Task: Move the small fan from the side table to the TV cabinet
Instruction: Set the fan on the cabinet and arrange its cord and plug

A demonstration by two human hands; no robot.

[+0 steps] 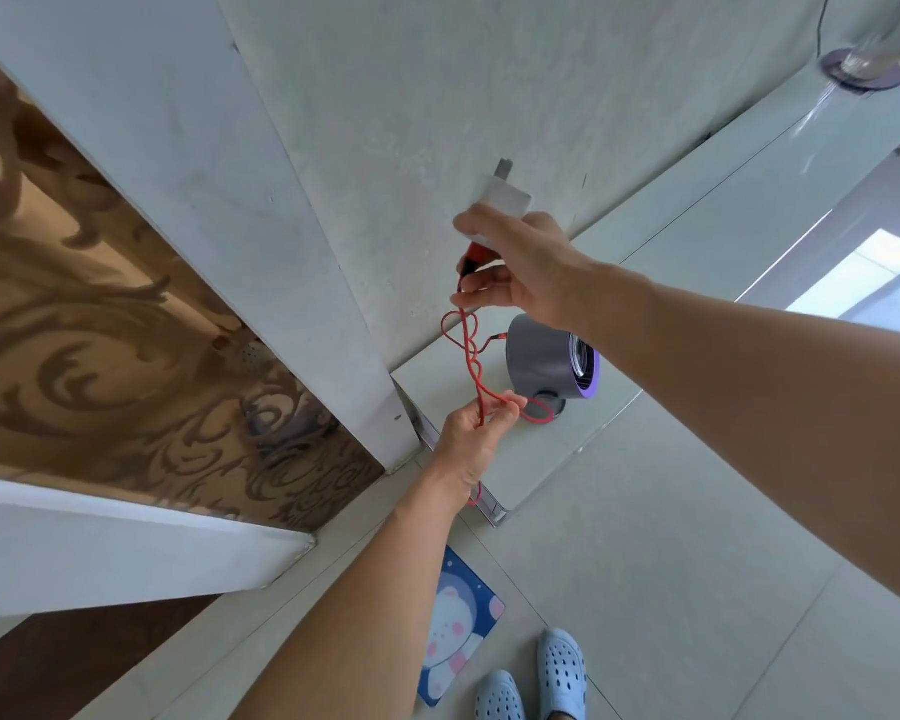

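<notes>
At nine o'clock of my view there is only the patterned brown panel (100, 324) and the white frame (281, 252) running down to the cabinet (515, 459), so nothing there concerns the job. Moving right, my left hand (476, 433) sits near six o'clock from the fan, thumb and fingertips pinched together on a loop of the red cord (468, 350); a bit of the same cord shows below my wrist. Above it, at about twelve o'clock from that hand, my right hand (526, 267) is closed around the white plug (505, 197), prongs pointing up and free of any socket I can see, the cord's red end tucked under my curled fingers. The cord hangs between the two hands in tangled loops and runs on to the back of the fan.

The fan (549, 361), grey with a purple rim, stands upright on its foot on the pale cabinet top, just right of the cord and at about four o'clock from my right hand. Further right, at one o'clock, a clear vase (863, 65) stands well apart on the same surface.

I judge the fan is already on the TV cabinet, and I am sorting its lead. Next I need to shake out the loops without tugging the fan, then find a socket or lay the cord down tidily beside it; no socket shows here.
</notes>
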